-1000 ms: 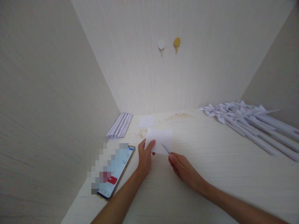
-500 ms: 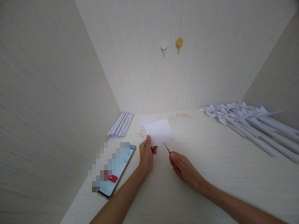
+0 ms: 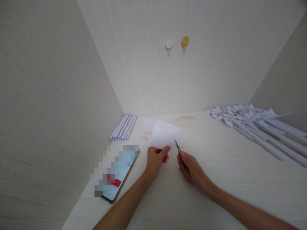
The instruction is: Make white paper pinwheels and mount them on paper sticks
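My left hand (image 3: 157,159) pinches a square sheet of white paper (image 3: 164,135) by its lower edge, thumb on top. A line, a crease or a cut, runs inward from the sheet's top corner. My right hand (image 3: 190,167) is closed around small pointed scissors (image 3: 178,148), their tips up at the sheet's lower right edge. I cannot tell whether the blades touch the paper. Behind the sheet lie another white paper piece (image 3: 149,124) and some small tan bits (image 3: 145,135), too small to make out.
A phone (image 3: 120,175) lies left of my left forearm. Rolled paper sticks (image 3: 123,127) are stacked at the back left. Several paper pinwheels on sticks (image 3: 259,123) lie at the right. A white hook (image 3: 169,44) and a yellow hook (image 3: 185,41) are on the back wall.
The sheet has turned in my left hand and now shows a line from its top corner. My left thumb has shifted along its lower edge. The scissors have moved slightly right and up.
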`<state>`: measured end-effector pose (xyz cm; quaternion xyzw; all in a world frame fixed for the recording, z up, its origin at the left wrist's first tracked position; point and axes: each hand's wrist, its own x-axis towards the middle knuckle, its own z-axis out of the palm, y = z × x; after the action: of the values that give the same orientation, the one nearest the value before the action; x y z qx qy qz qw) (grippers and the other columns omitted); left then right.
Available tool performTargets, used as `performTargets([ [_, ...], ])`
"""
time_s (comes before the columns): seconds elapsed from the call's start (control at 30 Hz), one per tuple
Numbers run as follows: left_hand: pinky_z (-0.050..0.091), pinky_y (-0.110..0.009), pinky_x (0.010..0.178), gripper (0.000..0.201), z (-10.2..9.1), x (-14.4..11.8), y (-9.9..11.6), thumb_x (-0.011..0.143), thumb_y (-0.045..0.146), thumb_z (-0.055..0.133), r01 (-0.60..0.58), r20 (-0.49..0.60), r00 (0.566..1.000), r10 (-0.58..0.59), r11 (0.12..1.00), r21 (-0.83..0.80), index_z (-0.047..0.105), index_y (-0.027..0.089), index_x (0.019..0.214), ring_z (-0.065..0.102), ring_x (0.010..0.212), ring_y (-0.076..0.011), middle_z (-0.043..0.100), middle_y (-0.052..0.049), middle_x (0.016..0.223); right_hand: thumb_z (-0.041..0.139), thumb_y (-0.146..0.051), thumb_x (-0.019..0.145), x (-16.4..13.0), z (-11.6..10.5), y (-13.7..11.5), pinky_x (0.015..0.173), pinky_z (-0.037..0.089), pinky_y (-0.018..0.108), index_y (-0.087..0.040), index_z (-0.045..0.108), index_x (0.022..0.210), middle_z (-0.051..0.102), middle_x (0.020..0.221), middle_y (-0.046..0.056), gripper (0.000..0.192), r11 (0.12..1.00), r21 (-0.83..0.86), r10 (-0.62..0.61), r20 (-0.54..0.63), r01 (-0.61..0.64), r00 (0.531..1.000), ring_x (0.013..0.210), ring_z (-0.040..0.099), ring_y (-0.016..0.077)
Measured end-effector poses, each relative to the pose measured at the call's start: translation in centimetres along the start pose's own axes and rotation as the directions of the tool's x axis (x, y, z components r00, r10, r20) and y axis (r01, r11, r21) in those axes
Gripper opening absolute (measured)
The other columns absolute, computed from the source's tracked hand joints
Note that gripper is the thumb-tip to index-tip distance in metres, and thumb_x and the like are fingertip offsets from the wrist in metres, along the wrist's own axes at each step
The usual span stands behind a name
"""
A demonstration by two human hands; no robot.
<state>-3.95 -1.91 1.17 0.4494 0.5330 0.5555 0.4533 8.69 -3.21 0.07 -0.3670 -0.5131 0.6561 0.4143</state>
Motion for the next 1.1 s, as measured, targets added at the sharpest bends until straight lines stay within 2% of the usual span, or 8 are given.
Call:
performTargets([
  [0.17, 0.037, -0.021, 0.042, 0.028, 0.13, 0.07, 0.0, 0.064, 0.036, 0.057, -0.002, 0.015, 1.0, 0.006, 0.968, -0.25, 0.06, 0.01, 0.052, 0.05, 0.041, -0.0092, 0.06, -0.005, 0.052, 0.032, -0.049, 0.079, -0.03, -0.11, 0.06, 0.026, 0.013, 0.015, -0.018, 0.037, 0.06, 0.027, 0.037, -0.01, 0.037, 0.997, -0.08, 0.008, 0.04, -0.005, 0.999, 0.028, 0.019, 0.0027],
  [0.27, 0.041, -0.022, 0.045, 0.029, 0.15, 0.01, 0.01, 0.066, 0.036, 0.056, -0.021, -0.013, 1.0, 0.018, 0.975, -0.221, 0.062, 0.008, 0.057, 0.054, 0.043, -0.0102, 0.064, -0.008, 0.059, 0.032, -0.049, 0.079, -0.07, -0.12, 0.06, 0.027, 0.014, 0.015, -0.018, 0.037, 0.06, 0.027, 0.038, -0.01, 0.036, 0.993, -0.114, 0.013, 0.051, -0.007, 0.999, 0.03, 0.02, 0.0026],
  [0.4, 0.043, -0.022, 0.045, 0.029, 0.17, -0.1, 0.18, 0.066, 0.035, 0.057, -0.054, -0.06, 0.997, 0.045, 0.987, -0.153, 0.062, 0.007, 0.06, 0.058, 0.049, -0.0136, 0.065, -0.009, 0.058, 0.032, -0.049, 0.079, -0.08, -0.08, 0.03, 0.028, 0.014, 0.015, -0.018, 0.037, 0.059, 0.027, 0.038, -0.01, 0.037, 0.992, -0.128, 0.017, 0.066, -0.008, 0.998, 0.029, 0.019, 0.0026],
  [0.6, 0.046, -0.022, 0.048, 0.028, 0.37, -0.18, 0.42, 0.066, 0.034, 0.056, -0.054, -0.057, 0.997, 0.046, 0.989, -0.136, 0.065, 0.007, 0.065, 0.062, 0.06, -0.0175, 0.067, -0.012, 0.069, 0.031, -0.049, 0.079, -0.07, -0.16, 0.13, 0.028, 0.014, 0.015, -0.018, 0.037, 0.059, 0.027, 0.037, -0.01, 0.038, 0.992, -0.121, 0.028, 0.061, -0.021, 0.998, 0.029, 0.02, 0.0027],
  [1.1, 0.048, -0.024, 0.051, 0.027, 0.51, -0.31, -0.04, 0.065, 0.034, 0.057, -0.06, -0.056, 0.997, 0.054, 0.992, -0.111, 0.065, 0.008, 0.061, 0.062, 0.058, -0.018, 0.067, -0.01, 0.063, 0.029, -0.049, 0.08, -0.08, -0.18, 0.12, 0.03, 0.014, 0.017, -0.018, 0.037, 0.059, 0.028, 0.039, -0.009, 0.038, 0.982, -0.189, 0.018, 0.057, -0.007, 0.998, 0.031, 0.021, 0.0038],
])
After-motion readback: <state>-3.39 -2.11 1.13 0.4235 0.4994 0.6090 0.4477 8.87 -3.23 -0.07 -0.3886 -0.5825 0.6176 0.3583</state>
